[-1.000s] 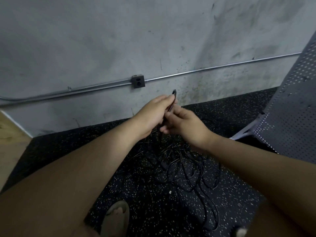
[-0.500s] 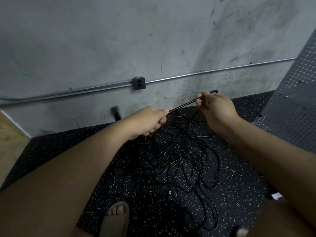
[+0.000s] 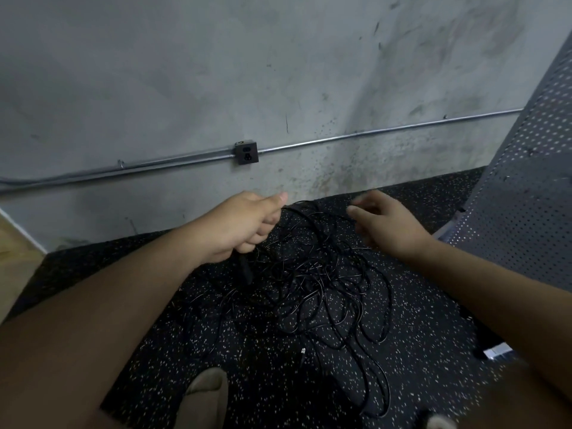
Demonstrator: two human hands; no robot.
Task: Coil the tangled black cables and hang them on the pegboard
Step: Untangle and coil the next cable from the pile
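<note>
Grips 1 black cable (image 3: 298,209) in the left hand (image 3: 244,224), fingers curled tight round it, plug (image 3: 246,270) hanging just below. Holds the right hand (image 3: 383,226) nearby, blurry, fingers loose and spread, gripping nothing. Below both, on the speckled floor (image 3: 433,351): the messy pile of black cables (image 3: 325,292). Off to the right, the gray pegboard (image 3: 526,187).

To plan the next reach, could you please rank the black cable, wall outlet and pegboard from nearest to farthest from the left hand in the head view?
1. black cable: gripped by the left hand itself.
2. wall outlet: on the wall, just above it.
3. pegboard: at the far right edge.
</note>
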